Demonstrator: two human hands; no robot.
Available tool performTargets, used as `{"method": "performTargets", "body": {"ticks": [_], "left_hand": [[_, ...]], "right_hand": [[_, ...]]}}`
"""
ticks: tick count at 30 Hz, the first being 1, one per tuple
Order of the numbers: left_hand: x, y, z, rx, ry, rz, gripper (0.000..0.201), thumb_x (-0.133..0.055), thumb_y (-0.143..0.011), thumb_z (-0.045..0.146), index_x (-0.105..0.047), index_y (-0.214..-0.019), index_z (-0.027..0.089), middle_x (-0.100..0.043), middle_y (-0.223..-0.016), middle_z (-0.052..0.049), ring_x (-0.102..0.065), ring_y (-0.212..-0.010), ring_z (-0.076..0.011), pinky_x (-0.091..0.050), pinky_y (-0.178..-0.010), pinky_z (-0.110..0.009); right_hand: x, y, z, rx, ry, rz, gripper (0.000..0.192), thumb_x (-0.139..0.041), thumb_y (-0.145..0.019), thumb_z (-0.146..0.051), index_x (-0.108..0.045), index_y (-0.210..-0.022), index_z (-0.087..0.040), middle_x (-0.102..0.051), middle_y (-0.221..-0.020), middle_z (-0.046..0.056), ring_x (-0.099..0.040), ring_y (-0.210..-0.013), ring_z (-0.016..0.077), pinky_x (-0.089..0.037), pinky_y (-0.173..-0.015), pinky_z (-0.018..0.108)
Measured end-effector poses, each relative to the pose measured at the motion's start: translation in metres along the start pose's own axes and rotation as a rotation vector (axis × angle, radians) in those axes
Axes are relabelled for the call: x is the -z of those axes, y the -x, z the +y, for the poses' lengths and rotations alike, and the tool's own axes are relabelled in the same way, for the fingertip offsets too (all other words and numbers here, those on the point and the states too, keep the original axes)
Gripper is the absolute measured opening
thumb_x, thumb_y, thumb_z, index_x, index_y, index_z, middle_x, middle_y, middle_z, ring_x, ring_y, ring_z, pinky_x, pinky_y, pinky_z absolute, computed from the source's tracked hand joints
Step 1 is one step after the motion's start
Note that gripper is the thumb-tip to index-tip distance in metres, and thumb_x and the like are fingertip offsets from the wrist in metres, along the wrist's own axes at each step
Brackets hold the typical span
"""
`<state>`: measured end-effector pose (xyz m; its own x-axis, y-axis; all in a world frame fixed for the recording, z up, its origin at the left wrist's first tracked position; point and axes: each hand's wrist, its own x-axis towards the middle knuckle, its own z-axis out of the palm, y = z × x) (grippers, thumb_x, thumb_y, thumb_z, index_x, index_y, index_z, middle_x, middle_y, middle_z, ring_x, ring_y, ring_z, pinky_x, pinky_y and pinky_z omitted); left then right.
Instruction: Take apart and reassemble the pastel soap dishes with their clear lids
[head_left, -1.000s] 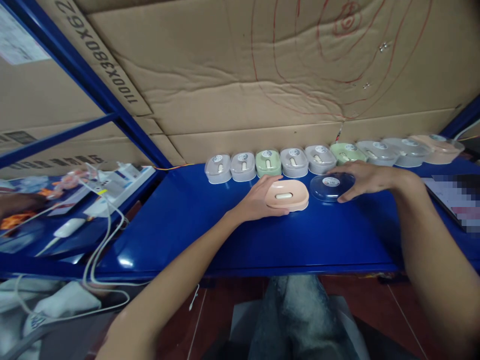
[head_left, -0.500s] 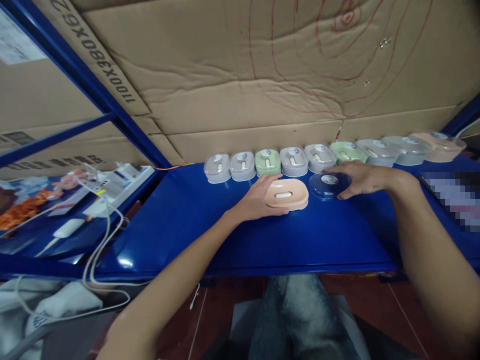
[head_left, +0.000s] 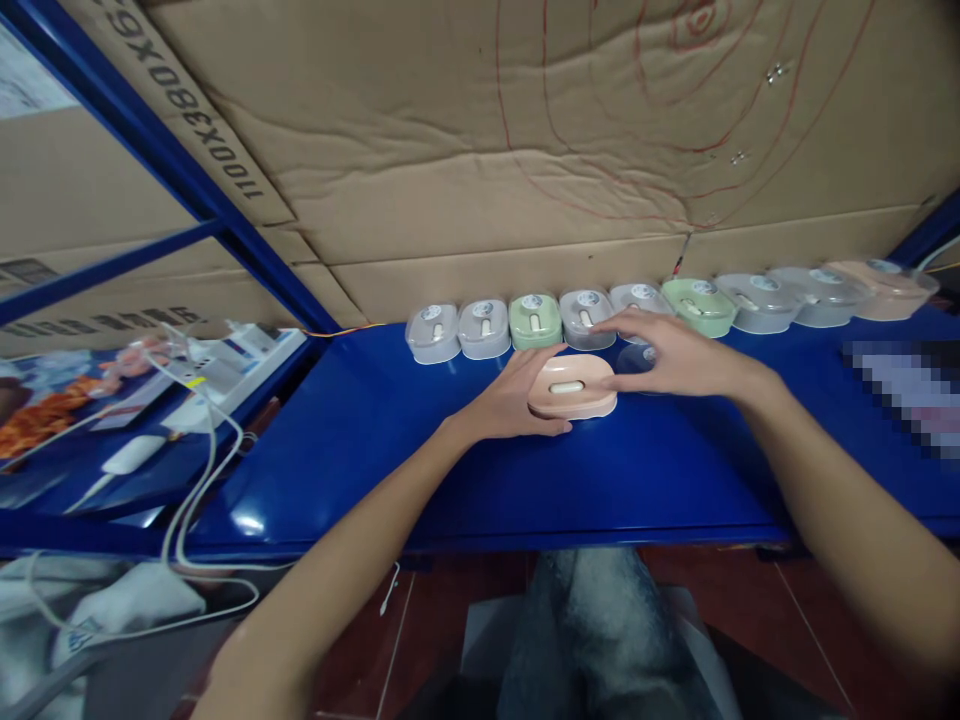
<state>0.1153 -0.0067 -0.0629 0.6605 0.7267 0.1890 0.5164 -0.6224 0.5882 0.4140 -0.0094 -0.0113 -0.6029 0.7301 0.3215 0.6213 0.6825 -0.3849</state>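
The left hand [head_left: 517,400] lay curled against the near-left side of a peach oval plastic soap-box base [head_left: 572,387], thumb along its front edge and fingers loosely round its end, steadying it on the glossy blue table [head_left: 465,470]. The right hand [head_left: 671,355] hovered just to the right of that base with fingers spread and half open, gripping a clear round-cornered plastic lid [head_left: 637,358] that sat mostly hidden beneath the palm, just beside the base's right end. Directly beyond both hands ran a row of lidded soap boxes [head_left: 585,318] in grey, green and peach, lined up against the creased brown cardboard wall [head_left: 480,180]. Well off to the left of the left hand sat a white power strip [head_left: 232,355] with trailing white cables [head_left: 202,500]
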Motion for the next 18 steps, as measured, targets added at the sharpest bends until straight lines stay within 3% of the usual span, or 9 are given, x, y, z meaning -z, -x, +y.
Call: {"method": "performTargets", "body": {"ticks": [3, 8, 18], "left_hand": [[-0.001, -0.001, 0.000, -0.022, 0.015, 0.008, 0.116, -0.093, -0.077, 0.060, -0.034, -0.172, 0.027, -0.043, -0.174, -0.016, -0.038, -0.161, -0.0437, -0.031, -0.133, -0.064], [-0.004, -0.001, 0.000, -0.005, 0.031, 0.047, 0.114, -0.094, -0.074, 0.053, -0.038, -0.169, 0.028, -0.049, -0.168, -0.015, -0.043, -0.157, -0.0440, -0.036, -0.130, -0.063], [-0.005, -0.002, 0.003, 0.059, 0.021, 0.049, 0.113, -0.094, -0.071, 0.050, -0.039, -0.168, 0.029, -0.051, -0.167, -0.014, -0.043, -0.156, -0.0451, -0.035, -0.130, -0.066]], "right_hand": [[-0.022, -0.008, -0.012, 0.061, -0.016, -0.024, 0.073, -0.081, -0.089, -0.064, -0.066, -0.152, -0.028, -0.069, -0.150, 0.014, -0.064, -0.139, 0.0415, -0.052, -0.118, 0.063], [-0.047, -0.013, -0.008, 0.149, -0.084, -0.067, 0.079, -0.087, -0.084, -0.064, -0.066, -0.151, -0.028, -0.071, -0.146, 0.014, -0.064, -0.138, 0.0415, -0.052, -0.117, 0.062], [-0.050, -0.013, -0.004, 0.143, -0.212, -0.082, 0.068, -0.085, -0.089, -0.062, -0.070, -0.146, -0.028, -0.072, -0.140, 0.013, -0.068, -0.131, 0.0370, -0.055, -0.111, 0.055]]}}
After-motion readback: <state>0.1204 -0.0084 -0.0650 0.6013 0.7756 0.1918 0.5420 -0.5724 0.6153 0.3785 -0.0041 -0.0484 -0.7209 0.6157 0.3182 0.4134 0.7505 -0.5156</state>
